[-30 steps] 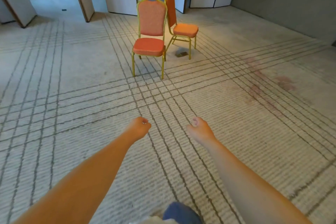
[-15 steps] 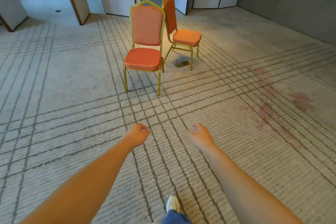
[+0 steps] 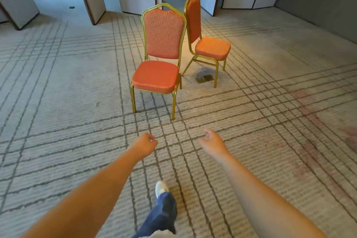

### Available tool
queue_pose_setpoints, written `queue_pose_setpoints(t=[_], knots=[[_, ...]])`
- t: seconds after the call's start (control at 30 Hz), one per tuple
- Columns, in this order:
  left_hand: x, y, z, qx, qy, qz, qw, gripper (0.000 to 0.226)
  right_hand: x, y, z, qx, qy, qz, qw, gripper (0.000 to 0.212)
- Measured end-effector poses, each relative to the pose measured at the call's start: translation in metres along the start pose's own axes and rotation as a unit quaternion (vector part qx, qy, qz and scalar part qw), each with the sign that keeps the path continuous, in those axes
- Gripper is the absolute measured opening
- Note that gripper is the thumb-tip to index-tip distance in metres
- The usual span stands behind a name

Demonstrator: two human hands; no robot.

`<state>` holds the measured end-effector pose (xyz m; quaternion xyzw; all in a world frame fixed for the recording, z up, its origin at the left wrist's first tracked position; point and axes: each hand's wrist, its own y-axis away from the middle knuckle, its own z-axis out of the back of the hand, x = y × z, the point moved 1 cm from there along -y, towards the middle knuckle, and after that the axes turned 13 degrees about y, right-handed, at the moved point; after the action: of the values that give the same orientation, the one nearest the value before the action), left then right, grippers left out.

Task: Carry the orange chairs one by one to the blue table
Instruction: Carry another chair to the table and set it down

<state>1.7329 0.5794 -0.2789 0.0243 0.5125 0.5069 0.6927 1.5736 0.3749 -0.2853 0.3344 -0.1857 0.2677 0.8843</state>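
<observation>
Two grips, left grip (image 3: 144, 146) and right grip (image 3: 212, 144), loosely curled, holding nothing. I see the near orange padded gold-frame chair (image 3: 156, 76) ahead of them, untouched; second orange chair (image 3: 212, 48) beyond, right-ahead.

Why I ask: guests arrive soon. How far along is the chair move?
Done: nothing visible. The near chair and far chair both stand on the carpet, with the destination out of view. In hand: left hand and right hand reach toward the near chair, empty. Left: carrying both chairs.
</observation>
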Motion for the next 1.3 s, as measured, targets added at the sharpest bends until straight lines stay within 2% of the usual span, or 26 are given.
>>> queue_pose_setpoints(t=[0.03, 0.13, 0.23, 0.5, 0.7, 0.83, 1.0, 1.1, 1.13, 1.23, 1.3], knots=[[-0.031, -0.067, 0.015, -0.002, 0.006, 0.001, 1.0, 0.044, 0.024, -0.07, 0.019, -0.003, -0.002, 0.002, 1.0, 0.062], [-0.059, -0.118, 0.038, -0.017, 0.002, -0.002, 1.0, 0.046, 0.054, -0.122, 0.039, -0.006, -0.001, 0.006, 1.0, 0.063], [-0.096, -0.183, 0.06, -0.032, 0.001, 0.004, 0.999, 0.044, 0.091, -0.188, 0.062, -0.042, 0.021, 0.01, 0.999, 0.065], [-0.165, -0.319, 0.085, -0.028, -0.001, 0.046, 0.999, 0.032, 0.156, -0.343, 0.11, -0.008, 0.04, 0.033, 0.999, 0.066], [-0.227, -0.442, 0.1, -0.101, 0.035, 0.058, 0.993, 0.03, 0.212, -0.493, 0.159, 0.035, 0.09, 0.1, 0.99, 0.065], [-0.267, -0.498, 0.107, -0.147, 0.056, 0.071, 0.985, 0.031, 0.26, -0.573, 0.195, 0.064, 0.136, 0.16, 0.976, 0.061], [-0.3, -0.548, 0.116, -0.204, 0.148, 0.125, 0.96, 0.034, 0.316, -0.665, 0.217, 0.12, 0.191, 0.213, 0.951, 0.059], [-0.303, -0.575, 0.124, -0.238, 0.19, 0.151, 0.94, 0.032, 0.344, -0.701, 0.21, 0.139, 0.227, 0.246, 0.932, 0.057], [-0.301, -0.596, 0.136, -0.262, 0.215, 0.175, 0.925, 0.03, 0.368, -0.726, 0.198, 0.159, 0.251, 0.265, 0.917, 0.057], [-0.297, -0.617, 0.145, -0.267, 0.223, 0.181, 0.92, 0.017, 0.386, -0.746, 0.188, 0.178, 0.278, 0.281, 0.901, 0.057], [-0.289, -0.639, 0.158, -0.278, 0.234, 0.192, 0.911, 0.018, 0.405, -0.766, 0.179, 0.18, 0.302, 0.294, 0.889, 0.056]])
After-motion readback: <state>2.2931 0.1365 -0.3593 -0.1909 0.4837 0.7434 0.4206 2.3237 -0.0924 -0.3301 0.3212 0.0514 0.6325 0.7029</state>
